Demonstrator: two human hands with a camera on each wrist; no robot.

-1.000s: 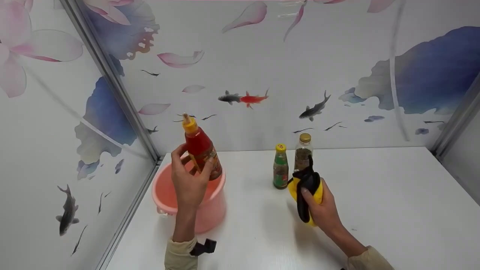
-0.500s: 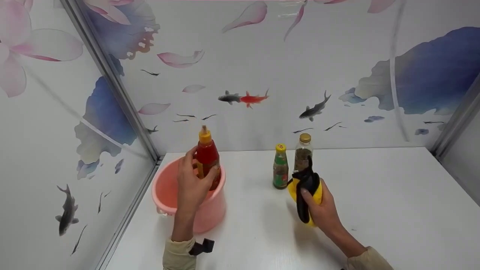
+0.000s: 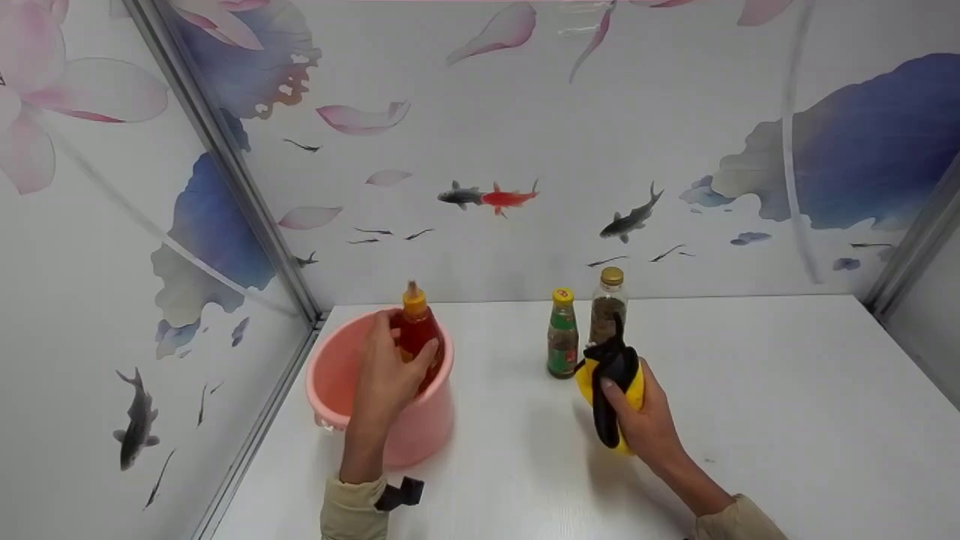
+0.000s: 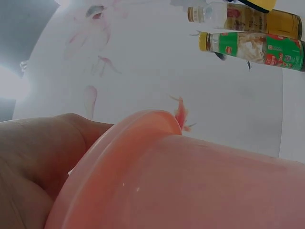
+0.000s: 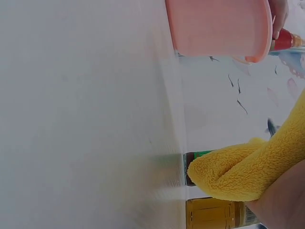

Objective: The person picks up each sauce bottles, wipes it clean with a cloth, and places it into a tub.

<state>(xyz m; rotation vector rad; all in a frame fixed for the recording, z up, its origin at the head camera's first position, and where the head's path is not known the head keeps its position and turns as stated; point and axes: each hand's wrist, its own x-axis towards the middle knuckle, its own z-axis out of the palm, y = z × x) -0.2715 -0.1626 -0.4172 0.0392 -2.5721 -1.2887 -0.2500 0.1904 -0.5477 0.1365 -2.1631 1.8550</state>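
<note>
My left hand point(image 3: 390, 371) grips a red sauce bottle point(image 3: 420, 328) with a yellow nozzle cap. The bottle's lower part is inside the pink bucket point(image 3: 421, 431), hidden by the rim and my hand. In the left wrist view the bucket wall point(image 4: 214, 186) covers the bottle. My right hand point(image 3: 651, 416) holds a bunched yellow and black cloth point(image 3: 619, 390) above the table. Fluffy yellow fabric point(image 5: 238, 171) shows in the right wrist view. Behind the cloth stand a green-labelled bottle point(image 3: 562, 337) with a yellow cap and a glass bottle point(image 3: 608, 304) with a gold cap.
The white table point(image 3: 510, 465) meets a patterned back wall point(image 3: 480, 112) painted with fish and petals. A metal frame post point(image 3: 225, 165) runs up the left corner. The bucket stands near the table's left side.
My left hand has lowered the sauce bottle into the bucket, moving it down and slightly right, and the bottle has become more upright. My right hand and the cloth have stayed in place.
</note>
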